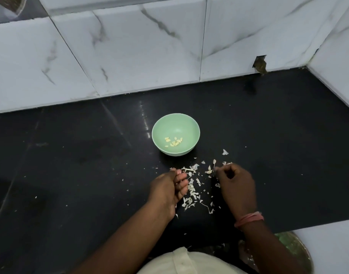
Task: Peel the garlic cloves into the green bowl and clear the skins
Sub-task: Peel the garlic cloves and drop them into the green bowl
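The green bowl (pixel 175 134) had been set on the black counter (pixel 70 165) just beyond the hands, near enough, it was judged, for a peeled clove to be dropped in without a long reach. A small cluster of peeled cloves (pixel 174 142) lay at its bottom. The skins (pixel 191 189) were scattered on the counter between and in front of the hands, outside the bowl, so that cloves and waste were kept apart.

The left hand (pixel 169 191) was held on edge beside the skins, fingers loosely curled inward; whether anything was enclosed could not be told. The right hand (pixel 236 182) was curled, its fingertips (pixel 217 171) brought together at the scraps of skin near the bowl, apparently pinching a scrap, though what was pinched could not be made out. A pink band (pixel 249 219) was worn at the right wrist.

With cloves in the bowl and skins still strewn, the clearing was judged unfinished.
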Demonstrator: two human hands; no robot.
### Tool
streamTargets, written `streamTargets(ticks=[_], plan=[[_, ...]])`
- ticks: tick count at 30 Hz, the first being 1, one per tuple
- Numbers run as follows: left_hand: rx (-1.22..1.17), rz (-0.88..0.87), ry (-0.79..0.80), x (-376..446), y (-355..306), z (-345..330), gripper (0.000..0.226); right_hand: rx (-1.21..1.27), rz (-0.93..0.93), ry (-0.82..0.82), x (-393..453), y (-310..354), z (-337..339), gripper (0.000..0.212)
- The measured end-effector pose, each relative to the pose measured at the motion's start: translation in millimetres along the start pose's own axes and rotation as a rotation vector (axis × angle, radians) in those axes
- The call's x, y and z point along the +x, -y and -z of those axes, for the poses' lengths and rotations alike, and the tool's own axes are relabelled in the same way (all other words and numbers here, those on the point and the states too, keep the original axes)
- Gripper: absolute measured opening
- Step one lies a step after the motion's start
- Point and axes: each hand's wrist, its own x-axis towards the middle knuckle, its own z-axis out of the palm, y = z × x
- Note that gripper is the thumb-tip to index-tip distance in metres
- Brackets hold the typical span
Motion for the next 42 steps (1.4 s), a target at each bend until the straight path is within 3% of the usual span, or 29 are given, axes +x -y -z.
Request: streamTargets(ticks=[2,7,11,16,20,25,30,36,42], plan=[[-0.009,-0.054,0.0,-1.8,6.2,-3.4,0.012,-0.068,0.07,0.052,-0.8,-1.2,2.7,0.012],[-0.024,-0.147,0.026,-10.4,14.4,-14.1,0.017,-0.373,0.437,0.16,12.9,-6.9,-4.3,0.01],[-0.02,-0.142,0.036,-15.4,25.5,-13.7,0.017,-0.559,0.518,0.243,21.9,-13.1,-13.8,0.011],[-0.013,-0.136,0.036,-14.5,26.1,-6.0,0.018,-0.557,0.458,0.309,29.6,-12.9,-13.9,0.014],[0.054,-0.156,0.103,-16.8,28.3,-5.6,0.017,-0.331,0.445,0.202,12.9,-5.3,-5.8,0.008],[0.079,-0.215,0.199,-19.1,34.1,-6.2,0.013,-0.025,0.176,0.317,-14.0,7.4,-2.6,0.012],[0.081,-0.305,0.197,-21.8,35.4,-6.4,0.013,0.195,-0.018,0.411,-19.2,16.8,2.9,0.013],[0.164,-0.442,0.219,-24.9,36.8,-2.7,0.012,0.215,0.033,0.317,-26.4,13.5,-2.4,0.011],[0.109,-0.495,0.206,-27.2,34.7,5.0,0.014,0.192,0.143,0.374,-29.7,17.5,-2.9,0.014]])
